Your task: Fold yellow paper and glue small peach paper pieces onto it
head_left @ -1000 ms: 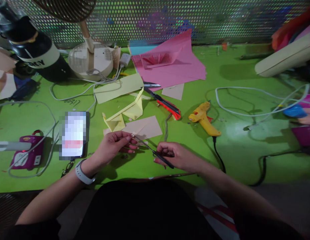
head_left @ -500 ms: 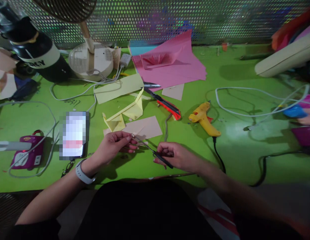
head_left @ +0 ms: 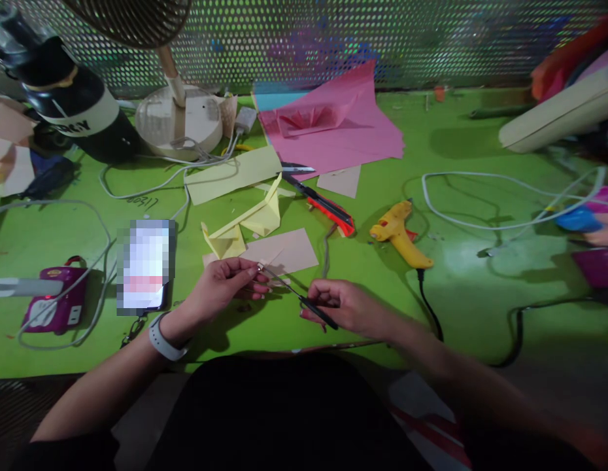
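- The right hand (head_left: 350, 307) is closed around the dark handles of a pair of small scissors (head_left: 297, 294), whose thin blades point up and to the left.
- The left hand (head_left: 225, 282) is pinched shut on a small piece of paper at the fingertips (head_left: 252, 269); the piece is too small to describe further.
- The blade tips are met by the pinched piece just in front of the left fingertips, above the green table (head_left: 456, 261).
- Compared with the earlier pictures, almost nothing has changed: both hands are held in the same place, and the scissors are tilted only slightly differently. A slow, careful cut in progress is suggested rather than a new step.
- Just beyond the hands, a beige sheet (head_left: 284, 252) lies flat, and folded yellow paper shapes (head_left: 245, 226) stand touching its far edge.
- Further back, a red and black cutter (head_left: 328, 208) and a yellow glue gun (head_left: 399, 232) are laid near each other, with pink paper (head_left: 333, 127) behind them.
- To the left, a phone (head_left: 144, 265) lies on the table, and a purple device (head_left: 56, 301) sits well apart from it among white cables.
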Demonstrator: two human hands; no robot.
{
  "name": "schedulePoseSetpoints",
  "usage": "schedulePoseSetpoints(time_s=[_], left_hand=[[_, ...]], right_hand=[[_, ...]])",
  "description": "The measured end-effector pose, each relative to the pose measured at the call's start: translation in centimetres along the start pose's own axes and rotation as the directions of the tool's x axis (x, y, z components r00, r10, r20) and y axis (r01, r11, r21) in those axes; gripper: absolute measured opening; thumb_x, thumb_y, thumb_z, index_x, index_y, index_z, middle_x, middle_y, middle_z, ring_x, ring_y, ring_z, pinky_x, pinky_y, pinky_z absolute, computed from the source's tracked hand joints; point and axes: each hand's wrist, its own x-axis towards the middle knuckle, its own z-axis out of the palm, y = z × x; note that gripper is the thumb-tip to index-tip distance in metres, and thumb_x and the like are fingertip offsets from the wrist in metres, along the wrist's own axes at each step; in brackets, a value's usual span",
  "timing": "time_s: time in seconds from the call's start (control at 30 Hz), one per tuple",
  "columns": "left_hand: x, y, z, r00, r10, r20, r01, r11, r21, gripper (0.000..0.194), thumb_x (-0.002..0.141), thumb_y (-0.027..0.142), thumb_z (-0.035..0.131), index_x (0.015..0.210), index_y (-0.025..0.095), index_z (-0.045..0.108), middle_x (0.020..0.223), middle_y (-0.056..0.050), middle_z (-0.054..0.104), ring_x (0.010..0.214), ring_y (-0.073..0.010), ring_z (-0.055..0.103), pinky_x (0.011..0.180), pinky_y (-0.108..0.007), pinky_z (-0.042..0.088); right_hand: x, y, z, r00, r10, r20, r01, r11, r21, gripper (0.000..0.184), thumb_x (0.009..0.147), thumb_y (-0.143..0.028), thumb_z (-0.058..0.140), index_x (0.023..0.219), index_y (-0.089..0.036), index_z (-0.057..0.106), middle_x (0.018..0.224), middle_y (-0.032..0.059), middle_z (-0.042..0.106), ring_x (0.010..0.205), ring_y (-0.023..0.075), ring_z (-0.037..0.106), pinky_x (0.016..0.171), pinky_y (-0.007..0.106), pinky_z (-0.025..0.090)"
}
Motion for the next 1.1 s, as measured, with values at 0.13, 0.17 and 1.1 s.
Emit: schedulePoseSetpoints(time_s=[0.13,0.17,1.1], left_hand=[[0.0,0.1,-0.1,1.000,-0.003,0.015,0.003,1.000,0.009,0.016,0.082,0.026,0.070,0.089,0.013,0.066,0.086,-0.005,0.073,0.071,-0.0124,0.070,0.068,-0.025,0.058],[0.0,0.2,-0.1,1.000,-0.009,0.012,0.009,1.000,0.014,0.016,0.082,0.026,0.070,0.090,0.013,0.066,0.086,-0.005,0.073,0.072,-0.0125,0.071,0.068,-0.025,0.058],[1.2,-0.8,-1.3,0.565,0.787,0.247,-0.496,0.085,0.864,0.021,0.090,0.030,0.065,0.103,0.018,0.075,0.088,-0.007,0.067,0.074,-0.0136,0.064,0.062,-0.025,0.054]], right_hand=[[0.1,-0.1,0.1,1.000,0.011,-0.010,-0.010,1.000,0.015,0.047,0.060,-0.052,0.083,0.069,-0.019,0.051,0.058,-0.0067,0.051,0.056,0.0079,0.047,0.052,0.022,0.039],[0.1,-0.1,0.1,1.000,0.016,-0.015,-0.016,1.000,0.016,0.048,0.059,-0.052,0.084,0.069,-0.019,0.051,0.058,-0.0068,0.051,0.056,0.0078,0.047,0.052,0.022,0.039],[0.0,-0.9,-1.6,0.972,-0.151,-0.179,0.170,0.981,0.093,0.044,0.060,-0.053,0.084,0.070,-0.019,0.057,0.060,-0.0048,0.057,0.052,0.0080,0.055,0.051,0.023,0.047]])
